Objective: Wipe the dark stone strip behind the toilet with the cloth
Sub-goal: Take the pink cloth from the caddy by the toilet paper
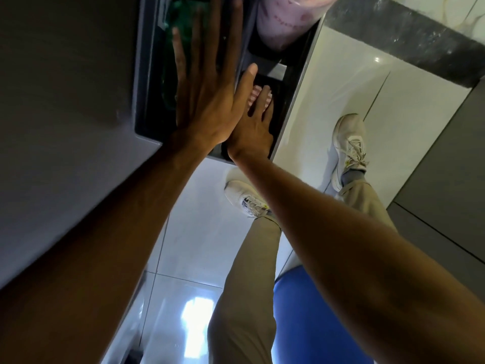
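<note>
**Hands at the dark recess; stone strip not yet reached**

Nearest the camera, both bare forearms run up the frame. Below the right forearm lies a blue rounded object [315, 324], its identity unclear. Beyond it stand the person's khaki trouser legs [244, 285] and two white shoes [349, 145] on a glossy white tiled floor [199, 240].

Farther on, the left hand [210, 95] is spread flat, fingers straight and released, its palm laid against a dark framed recess [147, 74] set beside a pale smooth surface [65, 101]. That surface may be the toilet, but this cannot be told.

Just beside it, the right hand [252, 127] reaches into the same recess. Its fingers [266, 94] lie over a pink-and-white striped piece, taken here to be the cloth [254, 94]. Whether they grip it or only rest on it cannot be told.

Farther in, a pink rounded mass [286, 19] sits at the far end of the recess, blurred.

Farthest, at upper right, a dark speckled stone strip [406, 40] runs diagonally along the edge of the floor, well apart from both hands.

Judged step: fetching or gathering the cloth, before any wiping. If the speckled band is the strip meant, nothing touches it. The next move calls for a firm hold on the cloth with the right hand, lifting it clear of the recess, and carrying it across to the strip. The left hand should be freed or kept as a brace.
</note>
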